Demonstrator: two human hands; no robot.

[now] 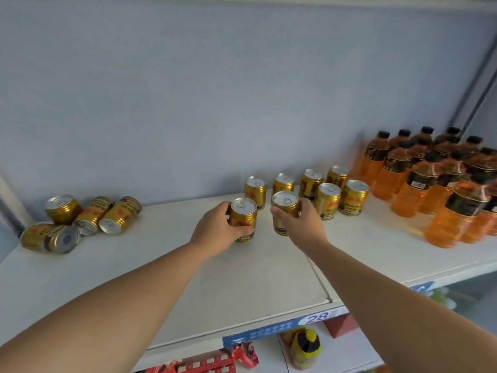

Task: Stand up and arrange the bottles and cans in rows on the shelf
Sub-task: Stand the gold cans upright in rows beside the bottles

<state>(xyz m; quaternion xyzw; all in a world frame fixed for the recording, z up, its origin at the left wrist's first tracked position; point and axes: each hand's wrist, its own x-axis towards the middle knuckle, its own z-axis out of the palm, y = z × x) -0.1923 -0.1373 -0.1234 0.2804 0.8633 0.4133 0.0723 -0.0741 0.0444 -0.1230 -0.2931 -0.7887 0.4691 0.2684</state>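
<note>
Wide white shelf here, with orange bottles packed upright at the right end and a heap of tipped cans far left. Standing in two short rows mid-shelf, six gold cans. Just in front, side by side: left hand wrapped round one upright can, right hand clamped round a second can.

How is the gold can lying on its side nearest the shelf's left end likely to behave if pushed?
The lying can would probably roll, being round on the smooth shelf. Its neighbouring cans might stop it. Its metal body likely stays stiff.
</note>
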